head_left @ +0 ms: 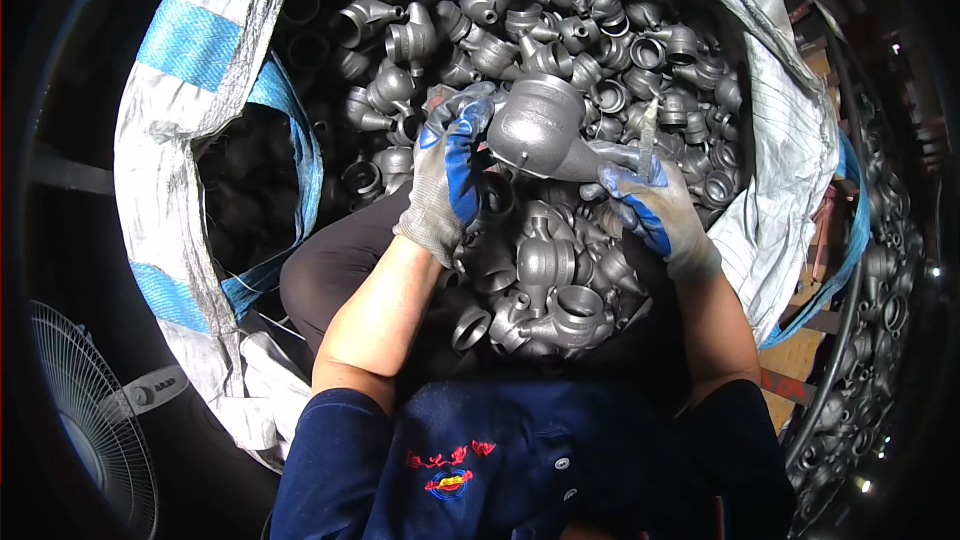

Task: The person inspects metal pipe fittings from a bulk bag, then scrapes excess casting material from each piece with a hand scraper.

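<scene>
A dark grey, bulb-shaped metal casting (540, 127) with a round collar and a narrow neck is held up in front of me, above a heap of similar castings. My left hand (448, 165), in a grey glove with blue coating, is closed on its left side. My right hand (652, 202), gloved alike, grips the narrow neck at the lower right. A thin, pale, stick-like tool (649, 130) stands up from the right-hand fingers; its lower end is hidden, and its kind is unclear. Several castings (545, 265) lie close below, between my forearms.
A large white woven bulk bag (175, 180) with blue straps (300, 155) surrounds the heap, its rim folded outward. A fan (95, 430) stands at lower left. More castings (880, 280) lie beyond the bag on the right, behind a dark curved edge.
</scene>
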`<state>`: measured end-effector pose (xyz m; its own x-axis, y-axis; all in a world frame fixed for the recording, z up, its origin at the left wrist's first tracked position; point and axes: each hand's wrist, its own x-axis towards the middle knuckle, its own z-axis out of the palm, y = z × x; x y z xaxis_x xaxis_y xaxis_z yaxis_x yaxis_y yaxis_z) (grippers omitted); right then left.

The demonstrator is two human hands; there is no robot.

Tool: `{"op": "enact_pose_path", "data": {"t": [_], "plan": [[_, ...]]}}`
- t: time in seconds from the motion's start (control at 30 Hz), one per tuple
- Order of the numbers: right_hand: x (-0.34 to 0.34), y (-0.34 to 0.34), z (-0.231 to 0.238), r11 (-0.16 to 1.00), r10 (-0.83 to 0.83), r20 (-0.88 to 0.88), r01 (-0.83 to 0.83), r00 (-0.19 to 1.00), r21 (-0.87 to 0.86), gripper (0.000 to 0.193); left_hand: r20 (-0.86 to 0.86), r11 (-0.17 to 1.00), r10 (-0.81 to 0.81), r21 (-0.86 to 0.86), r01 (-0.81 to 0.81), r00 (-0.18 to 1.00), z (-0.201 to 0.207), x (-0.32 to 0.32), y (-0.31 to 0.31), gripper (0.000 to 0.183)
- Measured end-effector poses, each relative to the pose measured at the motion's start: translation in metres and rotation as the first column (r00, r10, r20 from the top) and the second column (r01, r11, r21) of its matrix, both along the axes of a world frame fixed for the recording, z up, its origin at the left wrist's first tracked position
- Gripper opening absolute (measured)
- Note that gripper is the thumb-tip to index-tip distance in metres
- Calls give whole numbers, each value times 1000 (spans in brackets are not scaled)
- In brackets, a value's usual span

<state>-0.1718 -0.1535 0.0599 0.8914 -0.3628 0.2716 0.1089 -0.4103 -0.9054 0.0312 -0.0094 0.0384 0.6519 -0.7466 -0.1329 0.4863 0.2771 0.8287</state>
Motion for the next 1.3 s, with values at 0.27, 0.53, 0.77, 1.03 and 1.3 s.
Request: {"op": "enact_pose_path", "data": {"t": [0.27,0.53,0.77,1.03,1.3], "plan": [[2,15,14,972,-144,-195,175,970,157,37,36,988,-103,-109,107,994,1,-6,-4,24],[6,15,17,855,-163,-231,254,959,453,37,-181,939,-196,-318,131,964,-7,-5,-5,31],[9,19,22,879,-190,-193,254,963,404,33,-334,939,-238,-318,129,912,-28,1,-11,34],[12,27,20,907,-307,-150,337,940,254,35,-453,923,-304,-357,142,838,-39,2,-14,37],[5,11,28,961,-247,-156,263,956,86,34,-494,853,-497,-427,300,713,-27,-10,-13,58]]}}
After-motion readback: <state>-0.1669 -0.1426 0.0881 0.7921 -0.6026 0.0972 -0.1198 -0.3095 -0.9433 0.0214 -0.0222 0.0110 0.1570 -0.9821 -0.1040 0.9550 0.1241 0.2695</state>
